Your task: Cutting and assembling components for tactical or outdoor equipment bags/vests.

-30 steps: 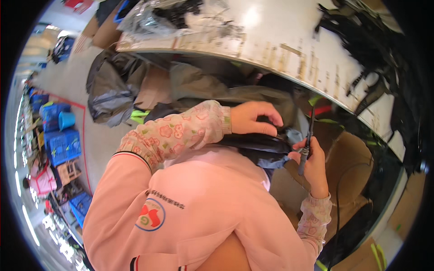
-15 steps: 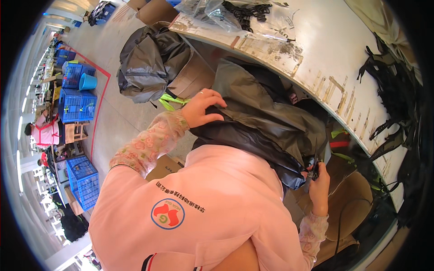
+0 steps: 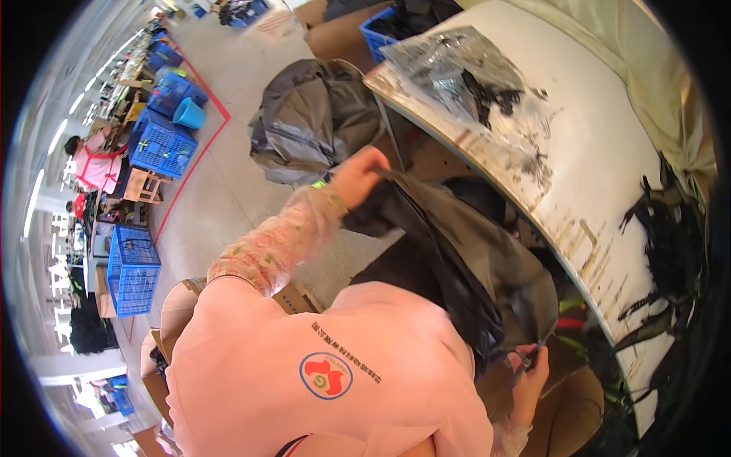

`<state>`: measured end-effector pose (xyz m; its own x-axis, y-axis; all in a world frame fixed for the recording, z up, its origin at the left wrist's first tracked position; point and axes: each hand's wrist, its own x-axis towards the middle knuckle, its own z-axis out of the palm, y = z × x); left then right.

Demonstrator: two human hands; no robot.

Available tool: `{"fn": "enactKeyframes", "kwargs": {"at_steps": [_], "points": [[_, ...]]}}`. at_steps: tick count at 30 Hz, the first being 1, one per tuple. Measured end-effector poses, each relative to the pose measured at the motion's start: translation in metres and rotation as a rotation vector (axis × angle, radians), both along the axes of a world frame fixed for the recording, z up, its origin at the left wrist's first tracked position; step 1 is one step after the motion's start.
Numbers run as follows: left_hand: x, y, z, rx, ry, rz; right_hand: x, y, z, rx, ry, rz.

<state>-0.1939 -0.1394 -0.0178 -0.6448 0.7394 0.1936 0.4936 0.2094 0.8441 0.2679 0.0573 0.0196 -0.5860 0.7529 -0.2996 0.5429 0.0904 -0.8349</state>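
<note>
A dark grey fabric piece, thin and slightly shiny with a black side, stretches across my lap from upper left to lower right. My left hand is closed on its upper left edge and holds it raised. At the opposite, lower right end, my right hand is closed at the fabric's corner. Some small dark thing sits between its fingers, too blurred to name. Past my left hand lies a bundle of similar grey fabric, gathered in a heap.
A worn white table curves along the right, bearing a clear plastic bag of black parts and a pile of black straps. Blue crates and a light blue bucket stand left. A person in pink sits farther off.
My left hand has gone from lying open on the fabric to gripping its edge and lifting it. The fabric now stretches tauter between both hands. The whole view has shifted.
</note>
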Motion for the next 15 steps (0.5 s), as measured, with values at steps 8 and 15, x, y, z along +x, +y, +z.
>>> {"fn": "enactKeyframes", "kwargs": {"at_steps": [8, 15], "points": [[-0.224, -0.175, 0.078, 0.510, 0.215, 0.972, -0.013, 0.019, -0.012, 0.093, 0.154, 0.043], [-0.232, -0.213, 0.069, 0.246, 0.705, 1.416, -0.072, -0.002, 0.009, -0.001, 0.057, 0.153]]}}
